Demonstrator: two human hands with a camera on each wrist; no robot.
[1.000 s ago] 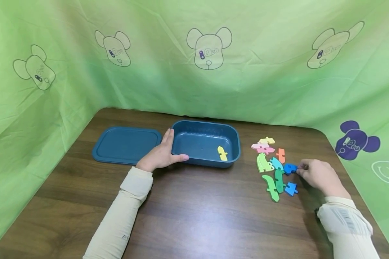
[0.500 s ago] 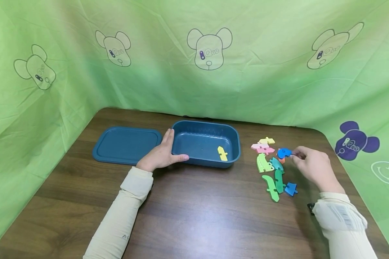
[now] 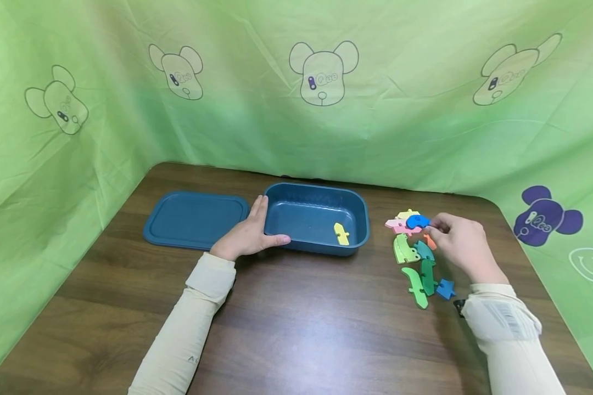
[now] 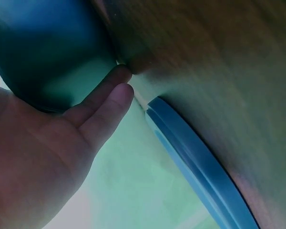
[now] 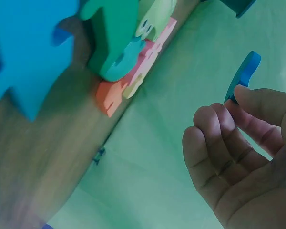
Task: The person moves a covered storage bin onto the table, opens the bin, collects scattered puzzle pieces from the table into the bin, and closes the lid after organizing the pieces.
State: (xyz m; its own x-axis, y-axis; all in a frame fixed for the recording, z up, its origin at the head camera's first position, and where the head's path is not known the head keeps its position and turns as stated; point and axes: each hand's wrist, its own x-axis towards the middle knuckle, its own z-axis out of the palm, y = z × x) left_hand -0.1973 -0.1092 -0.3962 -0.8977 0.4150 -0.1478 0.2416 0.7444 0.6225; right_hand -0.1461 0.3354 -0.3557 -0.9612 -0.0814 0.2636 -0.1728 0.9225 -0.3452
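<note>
Between thumb and forefinger, my right hand (image 3: 462, 244) pinches a blue puzzle piece (image 3: 417, 221), lifted over the pink puzzle pieces (image 3: 400, 226). The right wrist view shows that blue piece edge-on, clear of the table. My left hand (image 3: 249, 233) lies along the left end of the dark blue box (image 3: 321, 251), fingers straight against its wall and thumb at the front rim. One yellow puzzle piece (image 3: 341, 234) is inside the box. Around my right hand lie an orange piece (image 3: 429, 241), a crocodile-head piece (image 3: 404, 249), a teal piece (image 3: 424, 250), green pieces (image 3: 416, 288) and another blue piece (image 3: 445, 289).
A dark blue lid (image 3: 195, 219) lies flat on the wooden table (image 3: 296, 323), left of the box. Another yellow piece (image 3: 408, 213) sits at the back of the pile. A green printed curtain (image 3: 257, 131) hangs behind the table and along both sides.
My right hand has lifted the blue piece from the right side of the pile and carried it left and back, over the pink pieces. The left hand keeps its place on the box.
</note>
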